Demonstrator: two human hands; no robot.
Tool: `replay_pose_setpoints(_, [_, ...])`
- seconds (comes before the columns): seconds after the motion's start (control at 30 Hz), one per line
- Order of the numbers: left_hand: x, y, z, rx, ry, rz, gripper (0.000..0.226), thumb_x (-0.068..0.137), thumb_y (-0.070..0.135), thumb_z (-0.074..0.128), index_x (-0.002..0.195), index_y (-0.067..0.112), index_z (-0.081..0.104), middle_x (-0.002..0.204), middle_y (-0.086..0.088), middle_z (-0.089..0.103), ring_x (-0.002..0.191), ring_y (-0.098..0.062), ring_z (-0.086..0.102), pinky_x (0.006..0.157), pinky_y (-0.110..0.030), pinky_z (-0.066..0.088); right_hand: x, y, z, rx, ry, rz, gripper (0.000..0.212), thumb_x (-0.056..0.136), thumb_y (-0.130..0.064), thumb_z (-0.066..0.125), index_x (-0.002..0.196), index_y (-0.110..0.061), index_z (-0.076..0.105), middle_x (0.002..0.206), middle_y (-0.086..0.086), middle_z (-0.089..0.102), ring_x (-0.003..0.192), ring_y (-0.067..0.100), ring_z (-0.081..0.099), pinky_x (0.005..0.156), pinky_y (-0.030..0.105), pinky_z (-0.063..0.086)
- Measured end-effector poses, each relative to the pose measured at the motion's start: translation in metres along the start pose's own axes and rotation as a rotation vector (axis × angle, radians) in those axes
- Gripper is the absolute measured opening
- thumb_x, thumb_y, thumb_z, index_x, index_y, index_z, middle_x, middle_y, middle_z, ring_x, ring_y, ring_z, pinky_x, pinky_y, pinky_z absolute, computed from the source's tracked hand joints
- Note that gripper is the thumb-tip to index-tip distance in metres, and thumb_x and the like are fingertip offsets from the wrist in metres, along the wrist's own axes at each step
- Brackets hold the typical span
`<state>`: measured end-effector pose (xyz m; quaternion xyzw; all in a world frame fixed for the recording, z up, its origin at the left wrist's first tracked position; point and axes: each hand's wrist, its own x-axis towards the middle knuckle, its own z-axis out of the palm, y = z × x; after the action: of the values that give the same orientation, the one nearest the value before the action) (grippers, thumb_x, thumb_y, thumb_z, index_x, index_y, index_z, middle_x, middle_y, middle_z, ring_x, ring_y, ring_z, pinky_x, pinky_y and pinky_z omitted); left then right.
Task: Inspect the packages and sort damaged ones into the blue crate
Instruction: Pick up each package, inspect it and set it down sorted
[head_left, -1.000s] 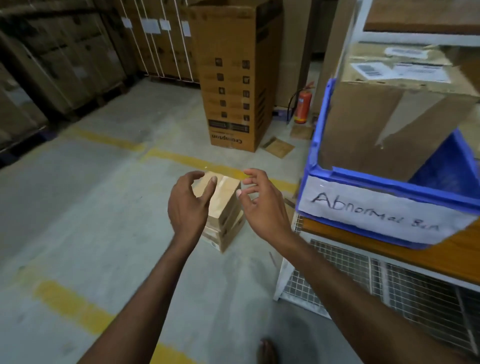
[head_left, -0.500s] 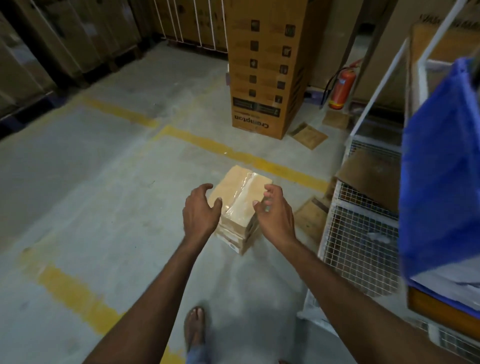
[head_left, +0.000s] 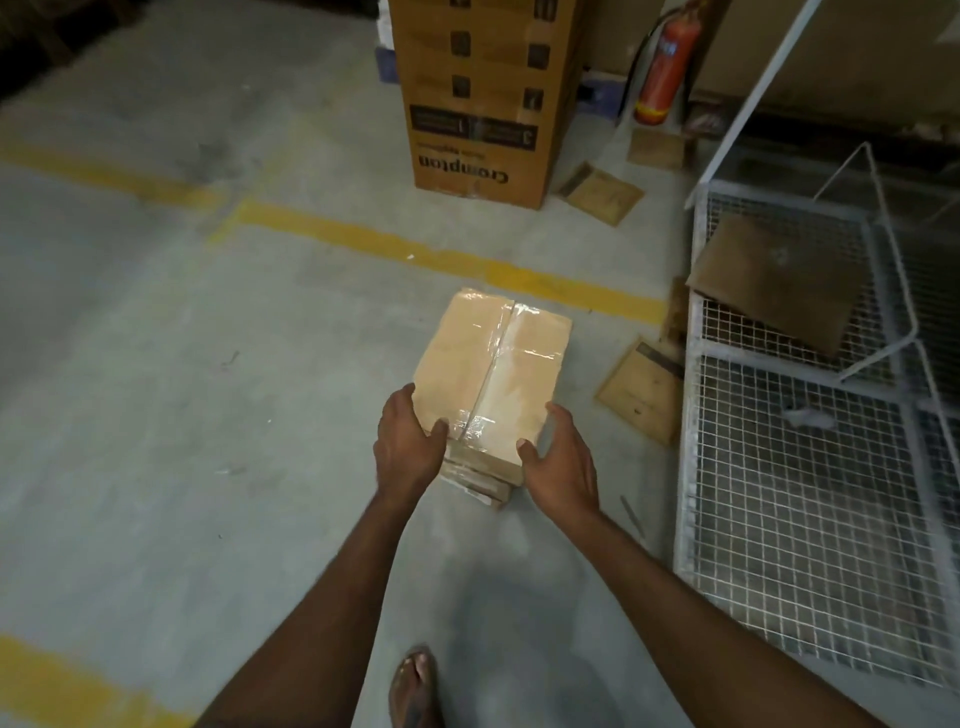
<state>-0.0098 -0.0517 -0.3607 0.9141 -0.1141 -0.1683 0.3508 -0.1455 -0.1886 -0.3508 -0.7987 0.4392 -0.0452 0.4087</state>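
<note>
A brown cardboard package (head_left: 493, 364), sealed with clear tape along its top seam, lies on top of a small stack of packages (head_left: 480, 480) on the concrete floor. My left hand (head_left: 408, 449) grips its near left corner, thumb on the top face and fingers down the left side. At the near right corner my right hand (head_left: 563, 460) holds the package, with the thumb at the front edge and the fingers along the right side. The blue crate is out of view.
A white wire-mesh cage trolley (head_left: 810, 499) stands right of the stack, with a cardboard sheet (head_left: 774, 280) in it. A tall printed carton (head_left: 483, 98) and a red fire extinguisher (head_left: 667, 67) stand behind. Flat cardboard pieces (head_left: 639, 395) lie on the floor. My foot (head_left: 413, 686) is below.
The view has dropped toward the floor and the blue crate has left the frame. Both hands have come down and closed on the near corners of the top package.
</note>
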Motion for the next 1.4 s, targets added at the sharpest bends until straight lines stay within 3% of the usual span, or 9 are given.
replay_pose_setpoints(0.2, [0.054,-0.037,0.043,0.088,-0.018,-0.077,0.088,0.096,0.042,0.067,0.162,0.011,0.018,0.169,-0.013,0.021,0.154,-0.033,0.02,0.117,-0.057,0.029,0.042,0.026,0.055,-0.025,-0.048,0.11,0.086,0.099,-0.034,0.064,0.165,-0.014,0.013,0.169,0.007,0.029,0.15,0.031,0.036,0.119,0.039,0.034])
replay_pose_setpoints(0.33, [0.078,-0.058,0.066,-0.039,-0.072,-0.183,0.1,0.089,0.053,0.073,0.161,0.013,0.017,0.163,-0.012,0.029,0.147,-0.035,0.034,0.114,-0.06,0.036,0.067,0.039,0.078,0.056,-0.061,0.231,0.097,0.097,-0.037,0.07,0.166,-0.01,0.007,0.168,0.009,0.03,0.149,0.03,0.037,0.117,0.035,0.032])
replay_pose_setpoints(0.47, [0.084,-0.06,0.066,-0.15,-0.045,-0.156,0.087,0.082,0.044,0.084,0.148,0.01,0.039,0.14,-0.014,0.046,0.125,-0.035,0.053,0.103,-0.049,0.048,0.074,0.046,0.081,0.122,-0.049,0.283,0.086,0.091,-0.032,0.077,0.159,-0.017,0.027,0.149,0.008,0.055,0.132,0.032,0.055,0.106,0.034,0.044])
replay_pose_setpoints(0.57, [0.077,-0.051,0.058,-0.179,-0.013,-0.109,0.079,0.081,0.042,0.085,0.143,0.01,0.047,0.133,-0.012,0.05,0.119,-0.032,0.056,0.097,-0.045,0.051,0.071,0.041,0.07,0.146,-0.026,0.272,0.082,0.088,-0.034,0.08,0.156,-0.02,0.034,0.145,0.003,0.058,0.13,0.031,0.057,0.106,0.037,0.047])
replay_pose_setpoints(0.87, [0.032,0.027,-0.003,-0.3,0.084,-0.018,0.076,0.081,0.045,0.084,0.142,0.017,0.049,0.135,-0.004,0.05,0.122,-0.024,0.055,0.093,-0.034,0.047,0.037,-0.018,-0.012,0.276,0.064,0.207,0.086,0.089,-0.031,0.079,0.161,-0.026,0.032,0.152,-0.005,0.054,0.135,0.021,0.054,0.115,0.038,0.043])
replay_pose_setpoints(1.0, [0.003,0.081,-0.057,-0.373,0.144,0.019,0.073,0.079,0.052,0.084,0.137,0.021,0.052,0.125,0.004,0.055,0.109,-0.014,0.054,0.09,-0.031,0.046,0.009,-0.065,-0.068,0.379,0.137,0.149,0.088,0.09,-0.032,0.079,0.163,-0.026,0.029,0.158,-0.004,0.048,0.141,0.017,0.049,0.118,0.041,0.041])
replay_pose_setpoints(1.17, [-0.046,0.146,-0.136,-0.523,0.287,0.056,0.047,0.086,0.047,0.08,0.125,0.025,0.064,0.108,0.012,0.069,0.099,-0.01,0.066,0.089,-0.029,0.054,-0.046,-0.126,-0.132,0.546,0.19,0.082,0.094,0.076,-0.059,0.073,0.159,-0.036,0.036,0.157,-0.01,0.049,0.141,0.015,0.049,0.115,0.045,0.044])
replay_pose_setpoints(1.27, [-0.089,0.183,-0.177,-0.558,0.358,0.089,0.038,0.088,0.048,0.076,0.119,0.028,0.07,0.108,0.014,0.073,0.097,-0.001,0.067,0.089,-0.03,0.056,-0.087,-0.153,-0.173,0.61,0.221,0.034,0.089,0.08,-0.06,0.071,0.159,-0.036,0.038,0.158,-0.01,0.047,0.141,0.016,0.048,0.116,0.043,0.042])
replay_pose_setpoints(1.4, [-0.159,0.218,-0.213,-0.561,0.458,0.084,0.045,0.087,0.055,0.072,0.124,0.029,0.07,0.112,0.011,0.074,0.101,-0.008,0.068,0.095,-0.038,0.056,-0.146,-0.171,-0.229,0.579,0.222,-0.082,0.076,0.086,-0.056,0.071,0.155,-0.04,0.042,0.147,-0.011,0.056,0.131,0.019,0.056,0.108,0.04,0.046])
